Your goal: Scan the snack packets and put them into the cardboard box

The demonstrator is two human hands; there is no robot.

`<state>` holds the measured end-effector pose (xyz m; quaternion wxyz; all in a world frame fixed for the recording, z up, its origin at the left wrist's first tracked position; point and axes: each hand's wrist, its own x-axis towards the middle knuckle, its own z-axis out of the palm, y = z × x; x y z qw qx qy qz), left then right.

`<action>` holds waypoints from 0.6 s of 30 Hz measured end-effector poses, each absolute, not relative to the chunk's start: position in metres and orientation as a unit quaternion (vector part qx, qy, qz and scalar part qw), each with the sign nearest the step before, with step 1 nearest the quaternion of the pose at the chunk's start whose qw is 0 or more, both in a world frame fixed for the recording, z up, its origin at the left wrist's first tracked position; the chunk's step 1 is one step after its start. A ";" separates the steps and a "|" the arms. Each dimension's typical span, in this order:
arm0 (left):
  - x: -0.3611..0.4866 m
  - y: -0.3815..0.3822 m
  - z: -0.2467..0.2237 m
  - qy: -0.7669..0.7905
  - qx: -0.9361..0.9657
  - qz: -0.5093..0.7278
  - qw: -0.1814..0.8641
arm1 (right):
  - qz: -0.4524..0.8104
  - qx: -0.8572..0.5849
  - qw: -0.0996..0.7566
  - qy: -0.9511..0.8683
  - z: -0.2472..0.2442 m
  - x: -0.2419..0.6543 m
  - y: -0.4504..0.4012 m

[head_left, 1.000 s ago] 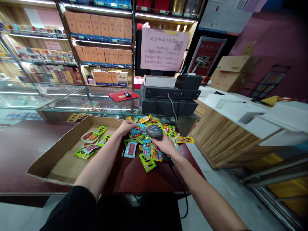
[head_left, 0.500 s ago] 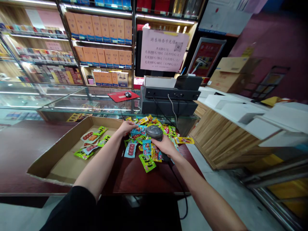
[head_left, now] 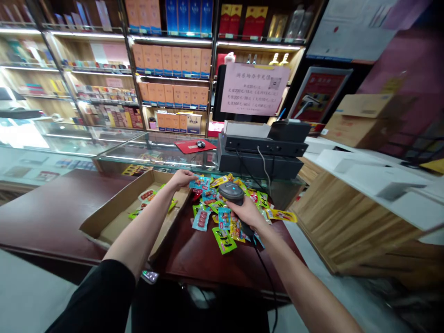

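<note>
My left hand (head_left: 183,179) pinches the edge of a blue snack packet (head_left: 200,182) at the left side of a pile. In my right hand (head_left: 248,212) is a dark barcode scanner (head_left: 231,192), fingers wrapped round its handle, its head over the pile. Around both hands lie several small packets in blue, green and yellow. A clear-and-blue packet with reddish pieces (head_left: 201,219) and a green packet (head_left: 224,240) lie at the pile's near edge. Left of the pile, a shallow cardboard box (head_left: 104,227) holds several packets, partly hidden by my left forearm.
Behind the pile stand a glass display counter (head_left: 156,150), a dark cash drawer (head_left: 260,159) and a monitor bearing a pink sign (head_left: 255,90). The scanner cable (head_left: 267,273) hangs over the table's front edge. A wooden cabinet (head_left: 347,217) stands right.
The view has shifted, so the scene sits further right and lower. My left hand has raised the blue packet slightly from the pile. My right hand keeps the scanner over the packets.
</note>
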<state>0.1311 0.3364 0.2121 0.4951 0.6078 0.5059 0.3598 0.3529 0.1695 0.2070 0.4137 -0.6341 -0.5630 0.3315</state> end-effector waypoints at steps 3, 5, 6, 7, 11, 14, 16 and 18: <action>0.078 0.336 0.223 0.535 0.593 0.384 0.463 | 0.360 -0.604 0.419 -0.574 0.207 0.334 0.178; 0.041 0.331 0.229 0.557 0.581 0.394 0.445 | 0.381 -0.588 0.416 -0.580 0.207 0.319 0.184; 0.023 0.329 0.231 0.568 0.576 0.396 0.435 | 0.390 -0.583 0.412 -0.582 0.207 0.310 0.186; 0.006 0.325 0.234 0.579 0.572 0.397 0.424 | 0.397 -0.579 0.407 -0.585 0.207 0.303 0.189; -0.043 0.315 0.236 0.610 0.554 0.403 0.399 | 0.405 -0.564 0.395 -0.601 0.202 0.278 0.198; -0.055 0.313 0.233 0.606 0.528 0.419 0.422 | 0.406 -0.548 0.394 -0.616 0.199 0.269 0.202; -0.051 0.314 0.231 0.584 0.526 0.419 0.455 | 0.402 -0.549 0.390 -0.620 0.201 0.268 0.202; -0.038 0.316 0.230 0.562 0.530 0.412 0.483 | 0.396 -0.561 0.388 -0.615 0.205 0.270 0.199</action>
